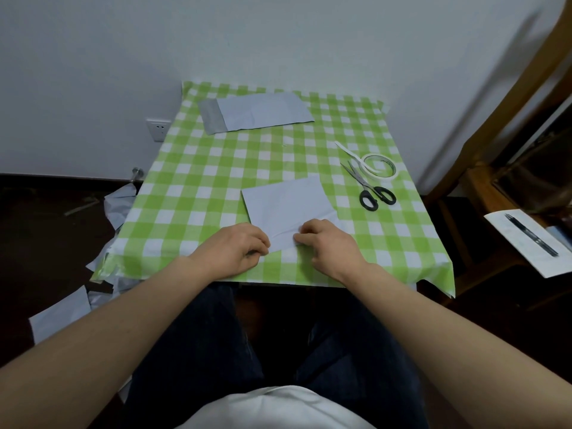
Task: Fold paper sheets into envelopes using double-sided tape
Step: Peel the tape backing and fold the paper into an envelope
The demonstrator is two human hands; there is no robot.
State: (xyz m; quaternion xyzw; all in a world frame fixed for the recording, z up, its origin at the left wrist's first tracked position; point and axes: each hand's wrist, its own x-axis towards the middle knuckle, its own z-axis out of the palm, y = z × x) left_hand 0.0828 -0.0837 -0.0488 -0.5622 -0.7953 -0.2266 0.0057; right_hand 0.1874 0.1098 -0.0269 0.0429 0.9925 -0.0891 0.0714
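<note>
Right now, in the head view, your left hand [240,247] and right hand [325,243] both press curled fingertips onto the near edge of the paper sheet [286,209], which lies flat at about 6 o'clock on the checked table [201,168]; neither hand visibly pinches it. If one hand slides, I judge the fold will go crooked. The tape roll [379,165] and scissors [368,187] sit at 3 o'clock; its loose tail could snag a passing wrist. A finished envelope [257,114] rests at 12 o'clock.
</note>
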